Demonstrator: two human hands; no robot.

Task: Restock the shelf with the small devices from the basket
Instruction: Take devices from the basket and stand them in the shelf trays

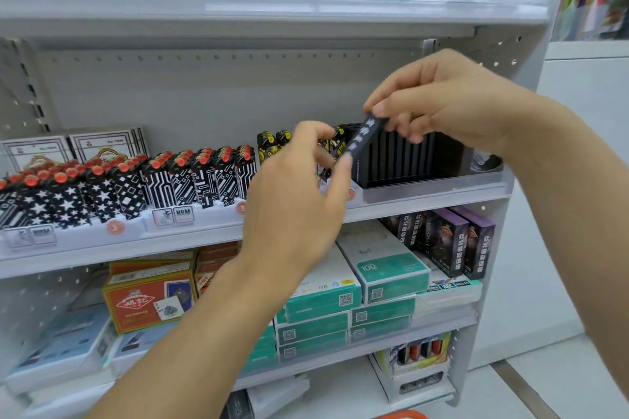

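Just in front of the black slotted display box (pixel 398 160), which stands at the right end of the middle shelf (pixel 425 196), both hands hold one small dark device (pixel 366 136) in the air. The right hand (pixel 452 102) pinches its upper end between thumb and fingers, and the left hand (pixel 299 194) touches its lower end with curled fingertips; the device is tilted, not yet inside any slot. To the left of the box stand yellow-black lighters (pixel 272 143) and then rows of black-white lighters with red caps (pixel 200 173). I judge the step in hand is placing this device into the box. The next move calls for turning it upright and lowering it into a free slot. Only an orange rim (pixel 401 414), perhaps the basket, shows far below the box.
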